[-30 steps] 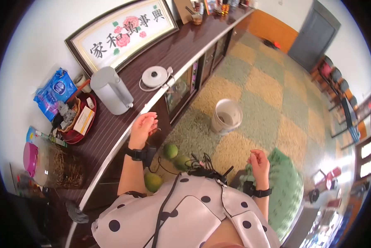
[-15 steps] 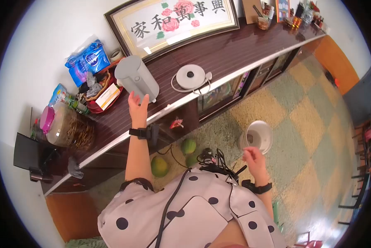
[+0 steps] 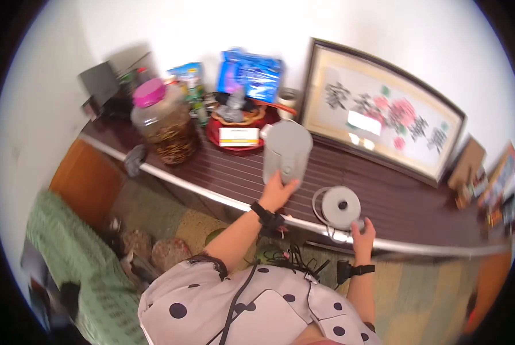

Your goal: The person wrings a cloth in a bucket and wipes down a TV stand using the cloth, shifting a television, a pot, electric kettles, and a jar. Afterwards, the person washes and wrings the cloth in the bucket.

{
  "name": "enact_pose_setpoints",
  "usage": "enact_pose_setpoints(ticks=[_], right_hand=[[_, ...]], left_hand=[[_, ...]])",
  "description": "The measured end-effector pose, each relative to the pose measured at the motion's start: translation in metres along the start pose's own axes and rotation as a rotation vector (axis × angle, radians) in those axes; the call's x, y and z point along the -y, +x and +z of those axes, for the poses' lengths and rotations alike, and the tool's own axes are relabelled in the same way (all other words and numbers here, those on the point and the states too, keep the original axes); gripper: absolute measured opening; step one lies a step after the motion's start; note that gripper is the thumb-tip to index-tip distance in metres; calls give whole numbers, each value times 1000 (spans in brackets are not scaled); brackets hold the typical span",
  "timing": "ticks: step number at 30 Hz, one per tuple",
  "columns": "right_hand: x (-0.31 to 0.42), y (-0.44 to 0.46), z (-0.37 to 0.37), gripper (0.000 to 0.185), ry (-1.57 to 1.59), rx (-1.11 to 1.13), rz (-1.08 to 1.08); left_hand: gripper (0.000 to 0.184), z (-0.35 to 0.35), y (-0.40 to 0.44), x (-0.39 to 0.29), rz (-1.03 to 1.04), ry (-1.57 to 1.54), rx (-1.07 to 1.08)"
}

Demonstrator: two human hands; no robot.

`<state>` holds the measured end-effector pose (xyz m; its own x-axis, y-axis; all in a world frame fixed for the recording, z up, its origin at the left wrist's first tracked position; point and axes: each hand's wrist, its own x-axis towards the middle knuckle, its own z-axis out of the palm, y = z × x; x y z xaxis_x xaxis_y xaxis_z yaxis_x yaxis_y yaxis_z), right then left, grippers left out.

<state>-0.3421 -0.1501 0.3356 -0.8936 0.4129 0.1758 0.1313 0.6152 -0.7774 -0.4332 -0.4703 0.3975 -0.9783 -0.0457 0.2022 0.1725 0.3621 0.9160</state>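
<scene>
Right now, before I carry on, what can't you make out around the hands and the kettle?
- Head view: whether the grip of the left hand has closed on the kettle; the hand itself hides the contact.
- Head view: any water inside; the kettle's opaque body hides it.
- Head view: whether the right hand touches the plug; blurred and small.
- Head view: the lettering on the box; too small and blurred.

I have open counter [image 3: 409, 221] right of the round base [image 3: 342, 214]; leftward, the kettle [image 3: 288, 150] and red tray [image 3: 213, 135] block me.
</scene>
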Motion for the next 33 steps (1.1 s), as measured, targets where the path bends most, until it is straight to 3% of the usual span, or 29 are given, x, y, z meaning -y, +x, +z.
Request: enact_pose_setpoints(ticks=[2,4,8,12,13,15,17,18,20,25,30,32,33], right_hand=[[-9,46,12,76,-90,58,122],[-5,67,20,85,-281,176,223],[-35,86,41,109,-219,229,67],[-35,92,26,114,-52,410,33],[-46,93,32,106,-40,336,-56],[-61,99,35,97,-14,269,-133],[-64,110,35,71,382,597,10],[-63,111,33,71,394,604,17],[-58,109,28,51,532,635,166],[-56,106,35,50,533,523,25],[-29,93,26,45,370,355,-272],[-34,95,34,46,299,397,-308],[-30,92,34,48,516,499,-150]], left_hand=[[41,4,-8,-11,28,-34,-110],[48,3,-13,-27,5,-131,-117],[53,16,-9,-15,-14,-243,-162],[47,37,-8,-13,-99,-221,-353],[45,41,-9,-22,-187,-290,-375],[43,50,-12,-36,-146,-382,-471],[33,57,-16,-47,-99,-464,-608],[33,59,-21,-49,-102,-448,-608],[26,59,-36,-53,-144,-468,-669],[19,57,-101,-105,-77,-487,-652],[18,41,-179,-123,-93,-443,-714],[18,32,-212,-120,-97,-433,-770],[18,27,-230,-121,-143,-345,-780]])
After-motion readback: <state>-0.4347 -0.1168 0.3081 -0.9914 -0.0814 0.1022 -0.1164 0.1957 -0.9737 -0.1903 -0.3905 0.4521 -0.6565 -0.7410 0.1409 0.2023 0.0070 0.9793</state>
